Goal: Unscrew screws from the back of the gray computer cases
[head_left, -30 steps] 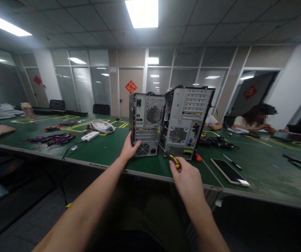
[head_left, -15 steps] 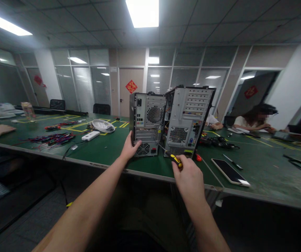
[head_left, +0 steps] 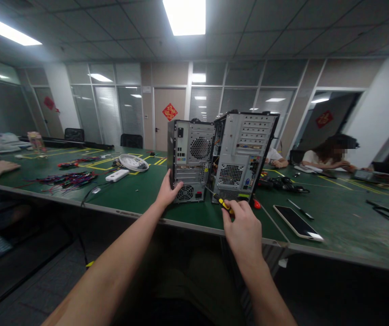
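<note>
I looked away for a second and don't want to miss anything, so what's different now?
Just a little: the right hand shifted slightly to the right, and its fingers sit differently around the screwdriver. Nothing new was taken hold of or let go. The left hand stayed against the smaller computer case; the bigger case and phone stayed put.

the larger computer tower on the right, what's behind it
Past the larger tower, a person's hand and black cables show at its right, with glass partitions above. The tower covers whatever lies directly behind it, so that cannot be seen.
</note>
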Available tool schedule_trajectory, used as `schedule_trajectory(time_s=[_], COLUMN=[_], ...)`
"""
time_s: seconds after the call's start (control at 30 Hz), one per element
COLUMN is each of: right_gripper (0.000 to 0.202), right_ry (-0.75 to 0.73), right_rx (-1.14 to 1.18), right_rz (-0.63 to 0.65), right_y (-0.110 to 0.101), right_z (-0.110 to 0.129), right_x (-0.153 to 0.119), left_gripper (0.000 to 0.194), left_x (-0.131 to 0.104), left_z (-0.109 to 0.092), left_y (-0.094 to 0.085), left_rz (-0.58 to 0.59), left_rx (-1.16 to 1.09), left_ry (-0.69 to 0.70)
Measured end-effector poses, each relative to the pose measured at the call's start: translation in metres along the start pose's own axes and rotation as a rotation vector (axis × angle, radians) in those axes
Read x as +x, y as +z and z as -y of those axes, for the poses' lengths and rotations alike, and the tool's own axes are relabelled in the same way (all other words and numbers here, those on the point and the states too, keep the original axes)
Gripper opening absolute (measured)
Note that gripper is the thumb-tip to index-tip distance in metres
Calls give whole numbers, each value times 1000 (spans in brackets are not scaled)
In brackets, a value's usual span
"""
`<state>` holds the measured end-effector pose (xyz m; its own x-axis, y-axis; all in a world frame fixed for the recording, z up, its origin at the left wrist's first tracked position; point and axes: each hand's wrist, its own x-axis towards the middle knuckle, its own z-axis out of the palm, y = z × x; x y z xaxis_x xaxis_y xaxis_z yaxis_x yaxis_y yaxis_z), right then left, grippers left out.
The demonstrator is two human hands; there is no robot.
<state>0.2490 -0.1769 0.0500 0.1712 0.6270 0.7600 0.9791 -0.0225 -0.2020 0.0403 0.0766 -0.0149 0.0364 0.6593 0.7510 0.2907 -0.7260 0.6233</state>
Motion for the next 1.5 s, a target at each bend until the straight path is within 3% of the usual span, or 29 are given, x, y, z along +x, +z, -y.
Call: schedule_trajectory(time_s=[0.47,0.67,1.07,1.5], right_gripper=[17,13,14,25], right_ry=[-31,-8,33,216], right_rx=[9,-20,41,-58], right_rz=[-46,5,41,114], right_y=[2,-1,3,3], right_z=[-1,-2,0,5], right_x=[-1,0,0,3], left_gripper=[89,90,89,92], left_x=[2,2,1,1], left_z=[17,18,11,2], left_y=[4,3,2,2], left_rz=[1,3,6,-6], left_rx=[-36,-34,-29,0], left_ry=[44,44,27,-4])
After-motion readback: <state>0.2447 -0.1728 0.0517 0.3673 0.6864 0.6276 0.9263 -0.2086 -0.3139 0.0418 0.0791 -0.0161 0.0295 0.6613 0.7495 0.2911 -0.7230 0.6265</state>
